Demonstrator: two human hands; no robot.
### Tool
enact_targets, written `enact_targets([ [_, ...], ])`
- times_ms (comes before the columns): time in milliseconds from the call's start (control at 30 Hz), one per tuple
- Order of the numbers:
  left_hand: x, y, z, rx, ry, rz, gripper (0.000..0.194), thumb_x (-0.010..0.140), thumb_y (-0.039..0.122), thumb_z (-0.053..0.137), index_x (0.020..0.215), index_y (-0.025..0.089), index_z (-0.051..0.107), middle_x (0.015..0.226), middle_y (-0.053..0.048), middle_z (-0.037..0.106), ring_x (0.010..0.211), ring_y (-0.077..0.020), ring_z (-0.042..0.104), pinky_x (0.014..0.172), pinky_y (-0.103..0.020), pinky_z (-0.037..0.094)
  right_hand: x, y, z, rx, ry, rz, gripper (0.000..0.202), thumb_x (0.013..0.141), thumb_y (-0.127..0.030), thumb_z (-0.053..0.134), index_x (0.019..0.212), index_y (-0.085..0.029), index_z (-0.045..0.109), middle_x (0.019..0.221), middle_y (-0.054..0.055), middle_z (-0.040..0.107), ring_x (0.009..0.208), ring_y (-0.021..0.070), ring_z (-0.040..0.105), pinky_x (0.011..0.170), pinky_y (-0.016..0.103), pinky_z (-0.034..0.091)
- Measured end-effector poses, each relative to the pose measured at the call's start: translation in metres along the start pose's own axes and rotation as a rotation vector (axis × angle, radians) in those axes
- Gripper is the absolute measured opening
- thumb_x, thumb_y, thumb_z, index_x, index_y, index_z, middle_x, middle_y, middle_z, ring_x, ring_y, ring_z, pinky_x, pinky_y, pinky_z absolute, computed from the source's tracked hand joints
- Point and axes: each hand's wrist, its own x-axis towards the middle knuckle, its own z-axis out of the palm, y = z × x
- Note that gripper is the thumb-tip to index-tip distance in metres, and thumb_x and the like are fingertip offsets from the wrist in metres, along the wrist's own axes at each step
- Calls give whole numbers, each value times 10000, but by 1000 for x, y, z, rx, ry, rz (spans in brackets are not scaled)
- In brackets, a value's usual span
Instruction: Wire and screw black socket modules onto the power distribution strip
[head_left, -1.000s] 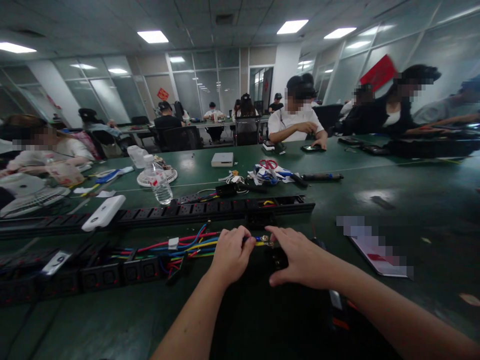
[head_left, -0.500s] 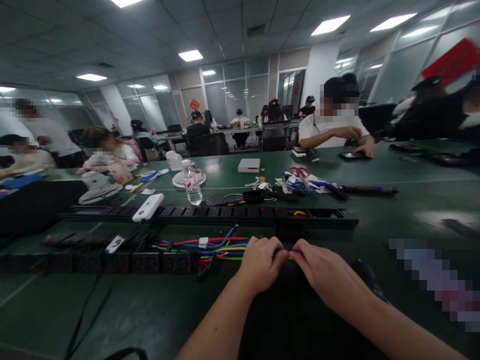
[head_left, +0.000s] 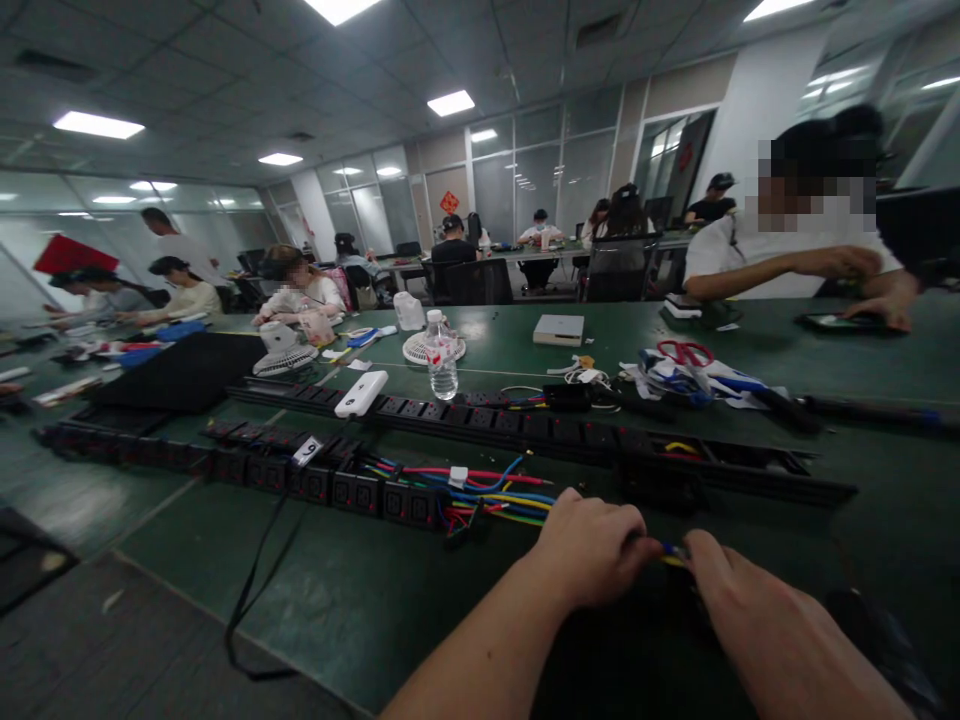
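Note:
My left hand (head_left: 592, 550) is closed around the coloured wires (head_left: 517, 500), whose blue, yellow, red and green strands run out of a black socket strip (head_left: 352, 492). Just to its right, my right hand (head_left: 757, 600) pinches the wire ends, where a short blue and yellow piece (head_left: 673, 553) shows between the two hands. The fingertips of both hands are partly hidden. A white tag (head_left: 458, 477) sits on the wires, and a label (head_left: 307, 452) lies on the strip.
Behind lies a longer black strip (head_left: 480, 420) with a white box (head_left: 361, 394) on it. A water bottle (head_left: 442, 360), a white device (head_left: 559, 329) and red-handled scissors (head_left: 684, 352) stand farther back on the green table (head_left: 277, 590). Across it sits a person (head_left: 810, 240).
The view has turned left, so the scene sits farther right and more floor shows. My hands are slightly farther apart, and more of the blue and yellow piece shows between them.

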Motion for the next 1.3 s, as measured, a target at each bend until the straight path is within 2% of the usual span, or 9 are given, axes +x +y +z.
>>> enact_targets([
  [167, 1, 2, 1, -1, 6, -9, 270, 970, 472, 412, 940, 241, 549, 955, 16, 707, 895, -193, 642, 778, -351, 413, 13, -11, -11, -158, 95, -15, 381, 729, 88, 291, 996, -101, 487, 744, 98, 586, 574, 171, 631, 474, 247, 548],
  [300, 2, 3, 5, 19, 49, -22, 276, 965, 474, 421, 922, 237, 555, 908, 14, 710, 867, -199, 652, 761, -356, 426, 23, -13, -16, -198, 73, -52, 369, 739, 92, 285, 907, -75, 567, 725, 113, 589, 577, 194, 633, 489, 278, 544],
  [400, 2, 4, 8, 31, 59, -25, 278, 958, 474, 429, 915, 230, 556, 895, 5, 711, 847, -208, 656, 759, -371, 438, 26, -14, -15, -207, 62, -69, 386, 735, 96, 263, 830, -66, 600, 716, 140, 597, 582, 224, 636, 479, 309, 536],
  [500, 1, 4, 8, 23, 63, -22, 275, 954, 472, 434, 914, 230, 557, 912, 3, 712, 854, -211, 655, 783, -389, 446, 25, -12, -11, -179, 57, -97, 382, 744, 98, 281, 827, -81, 608, 799, 166, 638, 697, 253, 668, 552, 336, 560],
  [667, 1, 3, 7, 6, 69, -36, 293, 950, 487, 429, 918, 230, 564, 899, -1, 710, 858, -213, 653, 802, -399, 452, 22, -6, -4, -124, 79, -107, 313, 740, 75, 323, 816, -114, 559, 656, 73, 580, 528, 173, 610, 471, 259, 517],
  [867, 2, 3, 8, -30, 83, -70, 333, 952, 519, 396, 925, 236, 571, 887, -10, 704, 865, -218, 646, 810, -408, 450, 17, -9, 1, -116, 131, -38, 298, 724, 45, 328, 865, -94, 551, 711, 88, 567, 551, 172, 611, 460, 271, 492],
  [1033, 3, 3, 8, -54, 65, -84, 341, 948, 527, 397, 940, 236, 575, 911, -21, 703, 883, -223, 641, 812, -409, 443, 10, -15, -1, -52, 43, 88, 291, 734, 44, 351, 801, -143, 562, 766, 97, 565, 605, 187, 603, 466, 295, 470],
  [1200, 2, 3, 7, -52, 66, -93, 341, 961, 512, 379, 955, 232, 573, 932, -21, 701, 904, -219, 638, 840, -408, 429, 7, -16, -9, 46, -52, 127, 355, 766, 30, 365, 958, -125, 621, 920, 118, 601, 776, 217, 624, 668, 380, 551],
  [1300, 1, 5, 8, -63, 77, -93, 322, 961, 494, 397, 939, 227, 576, 931, -18, 704, 894, -212, 636, 836, -398, 424, 11, -14, -14, 129, -128, 249, 343, 804, -9, 371, 998, -105, 636, 966, 127, 616, 829, 233, 623, 696, 386, 543],
])
